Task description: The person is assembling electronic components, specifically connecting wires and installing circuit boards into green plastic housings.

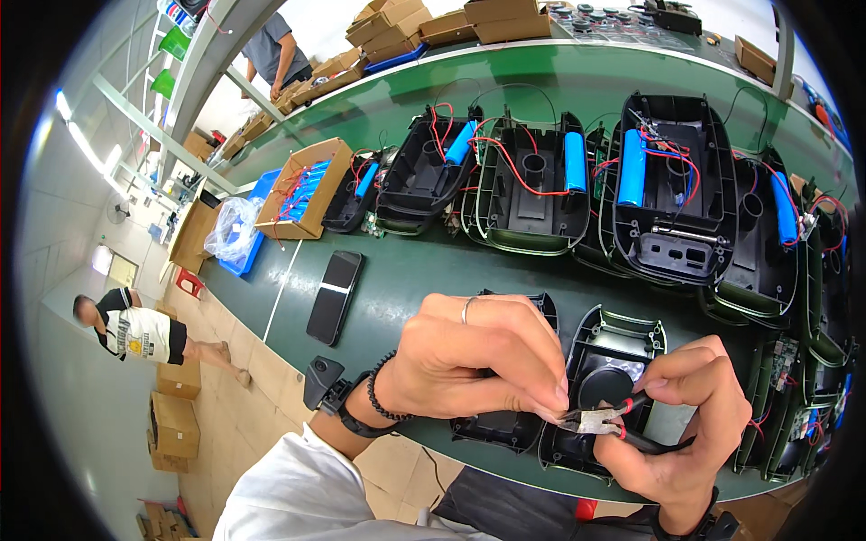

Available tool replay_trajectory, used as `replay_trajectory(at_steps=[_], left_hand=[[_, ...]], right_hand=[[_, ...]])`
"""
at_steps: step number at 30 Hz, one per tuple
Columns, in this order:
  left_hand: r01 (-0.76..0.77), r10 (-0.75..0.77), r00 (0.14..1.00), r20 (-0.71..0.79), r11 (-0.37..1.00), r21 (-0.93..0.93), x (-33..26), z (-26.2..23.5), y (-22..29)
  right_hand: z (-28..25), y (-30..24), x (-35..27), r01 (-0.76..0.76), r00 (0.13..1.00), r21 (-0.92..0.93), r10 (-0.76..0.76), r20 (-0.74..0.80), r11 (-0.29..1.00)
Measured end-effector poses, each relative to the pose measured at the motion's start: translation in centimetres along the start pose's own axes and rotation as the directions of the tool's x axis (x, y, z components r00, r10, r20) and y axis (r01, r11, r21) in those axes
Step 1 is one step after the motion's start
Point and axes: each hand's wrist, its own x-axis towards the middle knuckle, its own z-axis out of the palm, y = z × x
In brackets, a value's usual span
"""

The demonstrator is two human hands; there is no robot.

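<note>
My right hand (681, 419) is closed around a small pair of pliers (595, 421) with black and red handles, their metal jaws pointing left. My left hand (483, 352) pinches at the tip of those jaws; whatever lies between its fingers is too small to make out. Directly beneath the pliers rests an open black plastic housing (618, 329) with a round dark part (604, 386) inside. A second black housing (496, 433) lies beside it, mostly covered by my left hand.
Black housings with blue batteries (575, 162) and red wires line the green bench (383, 275). A phone (336, 298) lies left of my hands. Farther left stand a cardboard box of batteries (307, 187) and a blue tray (236, 263). Two people are in the background.
</note>
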Motion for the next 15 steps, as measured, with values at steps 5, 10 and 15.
replay_trajectory(at_steps=[5,10,15], left_hand=[[0.009,-0.01,1.0,0.017,1.0,0.029,0.08,-0.01,0.06],[0.005,-0.006,0.999,0.033,0.998,0.057,0.09,-0.27,0.16],[-0.011,0.007,0.998,0.058,0.997,0.074,0.23,-0.44,0.19]], right_hand=[[0.14,-0.31,0.18,-0.029,1.0,-0.025,0.029,0.0,0.999],[0.43,-0.03,0.09,-0.044,0.999,-0.006,0.044,0.008,0.999],[0.47,-0.07,0.12,-0.008,1.0,-0.004,0.008,-0.006,1.0]])
